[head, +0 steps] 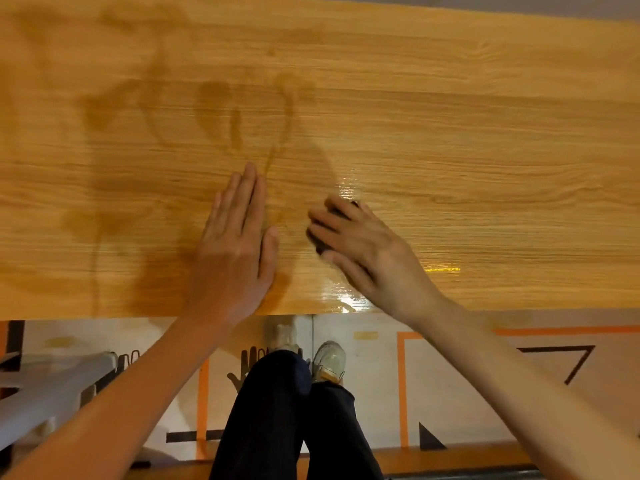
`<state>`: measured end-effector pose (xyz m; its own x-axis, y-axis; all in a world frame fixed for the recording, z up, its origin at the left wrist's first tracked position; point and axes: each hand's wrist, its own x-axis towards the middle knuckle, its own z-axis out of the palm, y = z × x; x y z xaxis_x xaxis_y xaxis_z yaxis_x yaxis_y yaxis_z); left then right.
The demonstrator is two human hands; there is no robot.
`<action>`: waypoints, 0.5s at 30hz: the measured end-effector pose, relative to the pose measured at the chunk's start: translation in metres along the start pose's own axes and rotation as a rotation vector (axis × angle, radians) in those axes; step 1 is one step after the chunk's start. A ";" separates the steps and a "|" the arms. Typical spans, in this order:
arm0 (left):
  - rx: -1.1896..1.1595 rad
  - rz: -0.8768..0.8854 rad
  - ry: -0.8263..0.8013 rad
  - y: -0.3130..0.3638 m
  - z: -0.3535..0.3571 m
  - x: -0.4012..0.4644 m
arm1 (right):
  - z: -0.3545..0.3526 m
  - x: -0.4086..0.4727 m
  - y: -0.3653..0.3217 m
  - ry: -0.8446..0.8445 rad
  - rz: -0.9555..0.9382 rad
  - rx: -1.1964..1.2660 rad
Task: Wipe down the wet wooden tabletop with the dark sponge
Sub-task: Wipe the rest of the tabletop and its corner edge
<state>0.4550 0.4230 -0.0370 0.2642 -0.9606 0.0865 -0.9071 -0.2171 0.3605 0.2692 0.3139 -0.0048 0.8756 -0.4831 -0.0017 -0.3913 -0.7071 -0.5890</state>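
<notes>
The wooden tabletop [450, 116] fills the upper two thirds of the head view, with dark wet streaks across its left and middle and a shiny wet patch near the front edge. My right hand [360, 247] lies over the dark sponge [321, 247], fingers curled round it; only small dark bits of the sponge show under the fingers. The hand is blurred. My left hand [235, 244] rests flat on the table just left of it, fingers straight and together.
The table's front edge runs across at about two thirds of the way down the view. Below it are my dark-trousered legs [294, 417], a light shoe [329, 362], a floor with orange and black markings, and a grey rail [45, 393] at the lower left.
</notes>
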 end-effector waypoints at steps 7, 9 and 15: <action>-0.001 -0.003 0.019 0.000 0.000 0.000 | 0.006 0.061 -0.006 0.196 0.263 0.008; -0.003 -0.019 -0.001 -0.001 0.000 0.001 | 0.018 0.019 -0.028 0.149 0.165 0.002; 0.008 -0.031 -0.028 -0.001 -0.001 0.002 | 0.015 -0.008 -0.016 0.038 0.033 -0.037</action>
<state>0.4567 0.4211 -0.0360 0.2834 -0.9577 0.0494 -0.9011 -0.2483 0.3555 0.2728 0.3368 -0.0072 0.8506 -0.5257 0.0107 -0.4308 -0.7085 -0.5590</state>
